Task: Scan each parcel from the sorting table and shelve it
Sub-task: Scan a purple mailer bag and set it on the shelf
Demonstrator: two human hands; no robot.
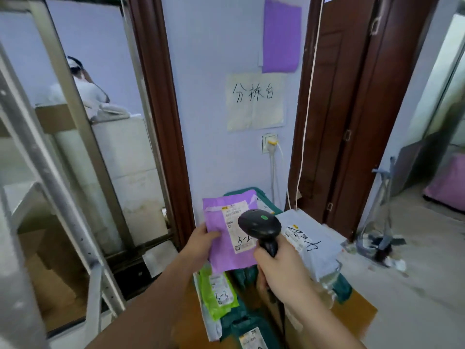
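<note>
In the head view, a flat purple plastic mailer parcel (227, 235) is held up by its left edge in the left hand (201, 241), thumb pressed across the front and fingers hidden behind, above the sorting table (357, 313). Its white shipping label (237, 226), hand-marked "3-2", is faced toward the camera. A black handheld barcode scanner (261, 227) is gripped by its handle in the right hand (281, 273), fingers closed fully around it; the scanner head, with a green light showing on top, is seen overlapping the label's right edge, though contact cannot be told. Below the hands, a lime-green plastic mailer (217, 293) marked "3-3", dark green mailers (247, 321) and a pale grey mailer (310, 244) with black handwriting are seen lying on the brown table. On the pale wall behind, a handwritten paper sign (255, 102) and a purple sheet (281, 36) are fixed. A grey metal shelving frame (63, 172) is seen at left, and another person (80, 84) is visible beyond it.
</note>
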